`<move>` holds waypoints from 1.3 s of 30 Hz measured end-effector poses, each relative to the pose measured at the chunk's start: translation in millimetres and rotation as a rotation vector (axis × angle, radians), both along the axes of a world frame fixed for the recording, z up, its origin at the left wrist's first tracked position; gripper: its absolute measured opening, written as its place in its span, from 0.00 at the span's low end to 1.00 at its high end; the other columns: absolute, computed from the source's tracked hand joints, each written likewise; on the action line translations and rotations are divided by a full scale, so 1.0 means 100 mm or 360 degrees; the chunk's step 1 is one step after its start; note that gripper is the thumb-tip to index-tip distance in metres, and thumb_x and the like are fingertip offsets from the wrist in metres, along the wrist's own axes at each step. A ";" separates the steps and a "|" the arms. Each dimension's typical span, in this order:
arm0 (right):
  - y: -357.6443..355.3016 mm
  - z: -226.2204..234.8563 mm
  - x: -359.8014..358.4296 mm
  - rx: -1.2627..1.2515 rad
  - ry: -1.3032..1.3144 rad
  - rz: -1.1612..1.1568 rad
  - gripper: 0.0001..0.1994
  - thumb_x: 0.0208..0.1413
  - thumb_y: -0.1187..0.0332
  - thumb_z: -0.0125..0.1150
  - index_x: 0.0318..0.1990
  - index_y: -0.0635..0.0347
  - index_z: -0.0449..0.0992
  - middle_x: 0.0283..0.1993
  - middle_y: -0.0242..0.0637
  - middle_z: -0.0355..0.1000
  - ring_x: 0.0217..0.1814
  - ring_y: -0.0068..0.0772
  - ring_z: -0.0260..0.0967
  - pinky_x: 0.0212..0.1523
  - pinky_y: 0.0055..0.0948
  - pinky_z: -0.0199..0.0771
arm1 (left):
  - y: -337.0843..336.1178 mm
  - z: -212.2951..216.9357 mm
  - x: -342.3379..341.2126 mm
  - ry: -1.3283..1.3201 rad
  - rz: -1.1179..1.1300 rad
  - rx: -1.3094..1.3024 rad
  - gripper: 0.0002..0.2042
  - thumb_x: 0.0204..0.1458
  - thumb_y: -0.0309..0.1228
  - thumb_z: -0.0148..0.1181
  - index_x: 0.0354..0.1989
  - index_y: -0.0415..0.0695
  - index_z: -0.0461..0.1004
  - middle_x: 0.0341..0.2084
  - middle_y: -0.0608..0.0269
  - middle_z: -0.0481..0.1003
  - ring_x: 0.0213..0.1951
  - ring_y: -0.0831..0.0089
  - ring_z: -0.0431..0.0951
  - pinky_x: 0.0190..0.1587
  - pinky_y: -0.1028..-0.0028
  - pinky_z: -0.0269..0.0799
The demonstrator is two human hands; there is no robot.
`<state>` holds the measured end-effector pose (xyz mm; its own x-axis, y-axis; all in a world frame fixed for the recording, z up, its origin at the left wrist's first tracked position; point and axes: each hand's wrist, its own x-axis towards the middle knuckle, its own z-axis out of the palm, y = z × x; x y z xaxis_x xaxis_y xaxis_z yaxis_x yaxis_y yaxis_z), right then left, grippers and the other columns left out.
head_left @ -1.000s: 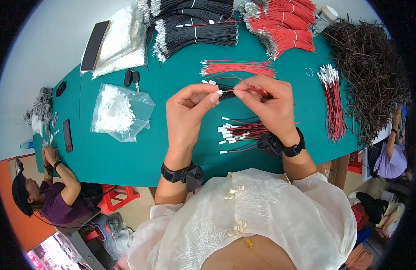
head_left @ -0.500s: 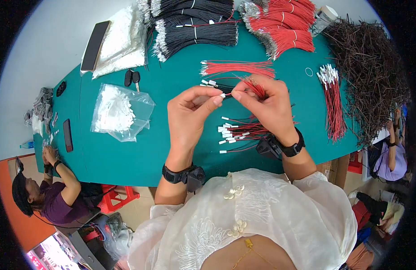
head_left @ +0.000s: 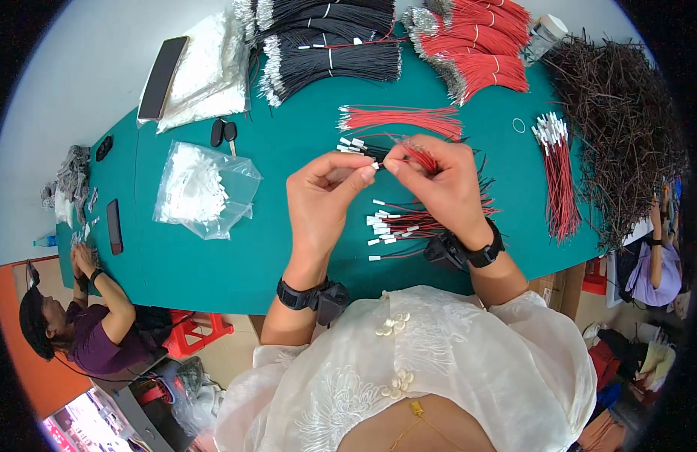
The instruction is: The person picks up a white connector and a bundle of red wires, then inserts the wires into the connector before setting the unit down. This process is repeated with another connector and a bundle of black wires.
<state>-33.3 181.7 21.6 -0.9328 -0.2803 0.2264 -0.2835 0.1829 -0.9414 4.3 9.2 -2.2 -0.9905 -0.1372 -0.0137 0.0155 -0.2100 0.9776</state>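
On the bench: a green mat (head_left: pixel 288 151) fills most of my view, with wire stock along its far edge.
Brown heap: a big tangle of dark wires (head_left: pixel 620 113) at the far right, untouched.
Black bundles: cut black wires (head_left: pixel 326 53) at the top middle, well apart from my hands.
Red bundles: red wires (head_left: pixel 476 53) beside them, with a smaller loose fan nearer me.
Bag: a clear bag of white connectors (head_left: pixel 201 188) to my left, near but not touched.
Finished pile: terminated wires (head_left: pixel 409 222) lying on the mat just under my wrists.
Left hand (head_left: pixel 322 200): thumb and forefinger pinched tight on a small white connector (head_left: pixel 372 169), other fingers curled.
Right hand (head_left: pixel 439 184): thumb and forefinger closed on the tip of a wire (head_left: pixel 420 157); a small bunch of red ones passes through the same palm.
Where it sits: wire tip and connector meet right between the two pinches, held above the mat.
Handling: I judge the wire light and limp, so it wants holding close to the tip; the connector looks tiny, smooth and easy to drop.
Grip point: I'd keep the connector by its sides, leaving the open end clear.
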 end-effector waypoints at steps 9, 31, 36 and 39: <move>-0.01 -0.01 -0.01 -0.0010 -0.0012 0.0016 0.02 0.53 0.77 0.65 0.31 0.66 0.78 0.18 0.19 0.57 0.21 0.09 0.47 0.21 0.19 0.43 | 0.01 -0.01 0.01 -0.0032 0.0006 0.0066 0.07 0.51 0.20 0.66 0.38 0.34 0.79 0.30 0.59 0.81 0.31 0.78 0.79 0.38 0.79 0.75; 0.77 0.38 -0.11 0.0447 0.0417 -0.0694 0.15 0.69 0.65 0.48 0.36 0.68 0.74 0.24 0.29 0.68 0.22 0.16 0.60 0.22 0.19 0.59 | 0.05 -0.60 0.11 -0.0197 -0.0310 -0.0472 0.05 0.50 0.24 0.66 0.35 0.39 0.80 0.28 0.65 0.79 0.28 0.78 0.76 0.32 0.78 0.70; 0.75 0.43 -0.06 0.0652 0.0226 -0.0534 0.13 0.68 0.66 0.48 0.37 0.68 0.74 0.26 0.28 0.67 0.25 0.16 0.59 0.26 0.19 0.59 | 0.02 -0.58 -0.10 0.0217 -0.0292 -0.1217 0.06 0.46 0.24 0.67 0.34 0.42 0.81 0.28 0.61 0.77 0.30 0.66 0.76 0.35 0.71 0.72; 0.54 0.34 -0.05 0.0475 0.0110 -0.0282 0.12 0.68 0.67 0.49 0.36 0.67 0.72 0.24 0.27 0.62 0.26 0.16 0.54 0.26 0.20 0.55 | -0.09 -0.58 -0.40 0.0493 0.0003 -0.1393 0.07 0.45 0.25 0.67 0.33 0.44 0.81 0.28 0.59 0.76 0.32 0.61 0.75 0.37 0.67 0.72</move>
<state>-38.4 235.6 55.7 -0.9582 -0.1790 0.2230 -0.2838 0.4991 -0.8188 -35.5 0.5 -59.9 -0.9324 0.0249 0.3606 0.3022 0.6011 0.7398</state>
